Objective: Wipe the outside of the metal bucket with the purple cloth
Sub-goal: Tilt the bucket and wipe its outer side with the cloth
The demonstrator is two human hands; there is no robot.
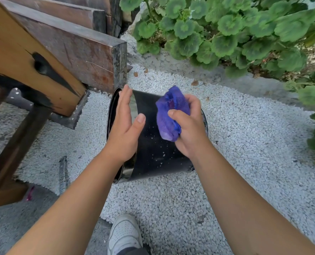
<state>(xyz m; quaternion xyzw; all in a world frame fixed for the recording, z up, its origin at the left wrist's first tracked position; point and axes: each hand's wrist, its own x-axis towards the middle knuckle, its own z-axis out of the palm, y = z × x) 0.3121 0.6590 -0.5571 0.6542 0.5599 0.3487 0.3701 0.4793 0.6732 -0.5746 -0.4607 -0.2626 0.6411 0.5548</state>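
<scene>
A dark metal bucket (154, 153) lies on its side on white gravel, its open mouth facing left and its wall dotted with pale specks. My left hand (124, 126) rests flat with straight fingers on the bucket near its rim. My right hand (188, 126) grips a bunched purple cloth (168, 115) and holds it against the upper side of the bucket's wall. The bucket's base at the right is mostly hidden behind my right hand.
Heavy wooden beams (64, 46) and a dark metal post (18, 144) stand close at the left. Green leafy plants (235, 34) fill the back and right. White gravel (245, 144) covers the ground. My white shoe (124, 234) is at the bottom centre.
</scene>
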